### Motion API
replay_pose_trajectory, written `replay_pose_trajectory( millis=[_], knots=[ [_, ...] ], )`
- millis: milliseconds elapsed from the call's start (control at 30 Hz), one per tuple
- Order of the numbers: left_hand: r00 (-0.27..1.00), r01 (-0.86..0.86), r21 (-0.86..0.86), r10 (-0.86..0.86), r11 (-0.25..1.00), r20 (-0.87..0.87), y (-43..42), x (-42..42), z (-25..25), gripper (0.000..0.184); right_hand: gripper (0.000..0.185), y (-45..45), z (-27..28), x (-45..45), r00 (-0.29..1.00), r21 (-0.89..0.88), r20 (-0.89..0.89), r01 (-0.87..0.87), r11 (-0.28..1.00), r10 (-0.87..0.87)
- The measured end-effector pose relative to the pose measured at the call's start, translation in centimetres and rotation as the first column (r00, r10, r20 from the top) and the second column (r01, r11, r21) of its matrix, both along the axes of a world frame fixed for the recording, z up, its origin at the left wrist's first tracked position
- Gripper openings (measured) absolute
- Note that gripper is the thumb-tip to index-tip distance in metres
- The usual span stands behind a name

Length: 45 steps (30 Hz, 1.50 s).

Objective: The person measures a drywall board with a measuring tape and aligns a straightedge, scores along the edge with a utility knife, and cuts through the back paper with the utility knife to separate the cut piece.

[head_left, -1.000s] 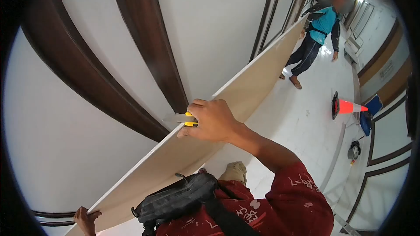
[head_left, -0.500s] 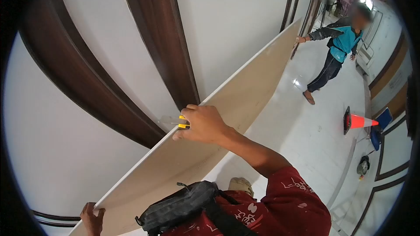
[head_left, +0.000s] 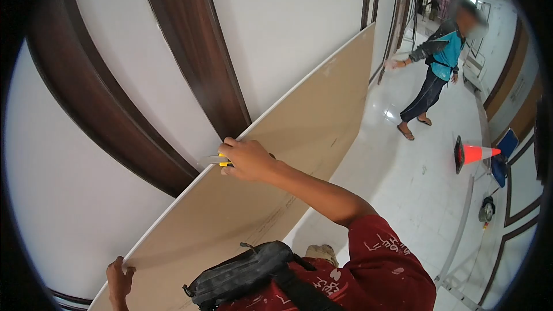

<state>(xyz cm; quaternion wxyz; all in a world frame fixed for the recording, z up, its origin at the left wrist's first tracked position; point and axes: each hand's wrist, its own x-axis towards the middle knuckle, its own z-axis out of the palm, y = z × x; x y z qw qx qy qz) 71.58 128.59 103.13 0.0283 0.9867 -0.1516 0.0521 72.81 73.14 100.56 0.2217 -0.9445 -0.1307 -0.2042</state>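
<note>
A large tan board (head_left: pixel 311 121), looking like a drywall sheet with a white edge, stands on its long side, slanting along the wall. My left hand (head_left: pixel 120 282) grips its top edge at the near end, thumb on the tan face and fingers over the edge. Farther along, my right hand (head_left: pixel 246 160) is closed over the same edge. It also holds a yellow-and-grey utility knife (head_left: pixel 224 160), whose grey end points left past the edge; the palm hides the rest.
Dark wood trim (head_left: pixel 193 40) runs down the white wall (head_left: pixel 282 29). Beyond the board's far end stands a person in a teal jacket (head_left: pixel 446 52), arm stretched toward it. An orange cone (head_left: pixel 477 153) lies sideways on the shiny floor (head_left: pixel 397 178), near a blue chair (head_left: pixel 502 158).
The board's far end has swung left toward the wall, and its face shows more. The other person's hand has come off the board. My right hand shifted slightly left with it.
</note>
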Motion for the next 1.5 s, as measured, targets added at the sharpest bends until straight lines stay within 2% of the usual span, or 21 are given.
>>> replay_pose_trajectory(
  millis=[167,533,667,900,967,1000,1067,1167,1267,1333,1400,1500],
  knots=[
    [0.999,-0.05,0.035,0.049,0.998,0.02,-0.7,-0.4,0.3,0.035,0.042,-0.1,-0.4,0.3,1.0,0.008,0.022,-0.013,1.0,0.013],
    [0.993,-0.005,0.045,0.0,0.999,0.116,0.7,1.7,-0.6,0.033,0.046,0.0,-0.4,2.3,0.999,-0.033,0.041,-0.01,0.999,0.011],
    [0.991,-0.015,0.045,0.009,0.999,0.132,0.8,2.8,-0.2,0.031,0.044,0.7,-1.3,3.1,0.997,0.02,0.044,0.061,0.998,-0.062],
    [0.99,0.05,0.014,-0.052,0.999,0.131,-0.2,3.2,0.3,0.028,0.036,0.0,-1.1,3.1,0.998,0.032,0.055,-0.028,0.999,0.026],
    [0.996,-0.028,0.084,0.02,0.996,0.091,-0.3,3.0,0.4,0.028,0.035,0.1,-1.2,3.0,0.999,0.062,0.043,-0.028,0.998,0.026],
    [0.996,-0.066,0.122,0.057,0.99,0.073,-0.4,2.9,0.5,0.029,0.036,0.2,-1.5,3.0,0.998,0.097,0.064,-0.035,0.995,0.029],
    [0.989,-0.015,0.035,0.009,0.999,0.151,-0.9,2.8,0.3,0.026,0.038,0.2,-2.2,3.3,0.994,0.162,0.109,-0.049,0.986,0.032],
    [0.975,0.102,-0.087,-0.082,0.991,0.207,-2.3,2.4,0.0,0.024,0.037,0.5,-0.6,1.4,0.883,0.328,0.466,-0.111,0.938,-0.058],
    [0.975,0.127,-0.166,-0.092,0.978,0.204,-6.4,2.3,0.5,0.022,0.041,-2.2,-1.6,-1.0,0.977,0.724,0.173,-0.04,0.689,-0.125],
    [0.984,0.081,-0.156,-0.055,0.984,0.167,-8.1,2.3,0.5,0.021,0.036,-5.8,-5.4,-1.8,0.994,0.858,0.023,0.036,0.512,-0.109],
    [0.993,0.004,-0.111,0.009,0.994,0.121,-8.7,2.3,0.1,0.02,0.033,-9.2,-8.3,-4.8,0.986,0.874,-0.087,0.143,0.464,-0.141],
    [0.98,-0.029,-0.113,0.051,0.993,0.19,-8.8,2.1,-1.0,0.02,0.029,-16.1,-17.0,-10.8,0.947,0.838,-0.269,0.32,0.441,-0.176]
  ],
)
